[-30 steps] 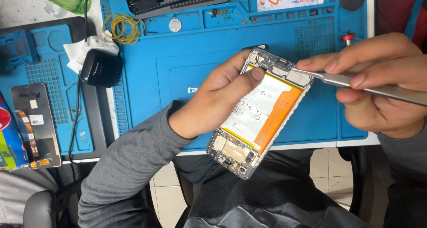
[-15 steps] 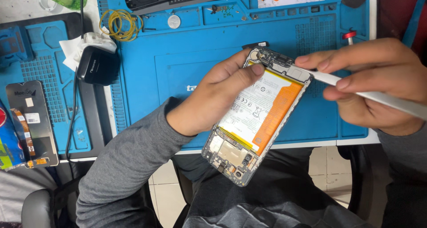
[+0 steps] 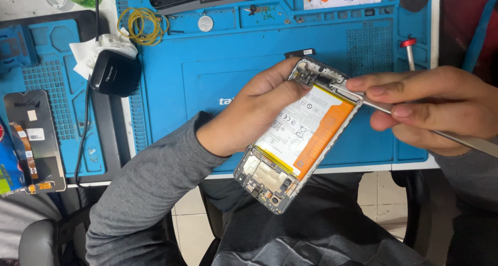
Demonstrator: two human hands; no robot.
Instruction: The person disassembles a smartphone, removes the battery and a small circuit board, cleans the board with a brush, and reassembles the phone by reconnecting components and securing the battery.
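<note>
Our left hand (image 3: pixel 254 113) wraps around the open phone (image 3: pixel 298 136) and holds it up over the blue mat (image 3: pixel 207 64). Our right hand (image 3: pixel 436 108) pinches a thin metal tool (image 3: pixel 381 107). Its tip touches the phone's top end, beside the white and orange battery (image 3: pixel 311 131).

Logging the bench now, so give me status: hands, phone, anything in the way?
Left hand grips opened phone, back cover off, battery exposed. Right hand pinches metal pry tool, tip at phone's upper end. Nothing blocking.
</note>
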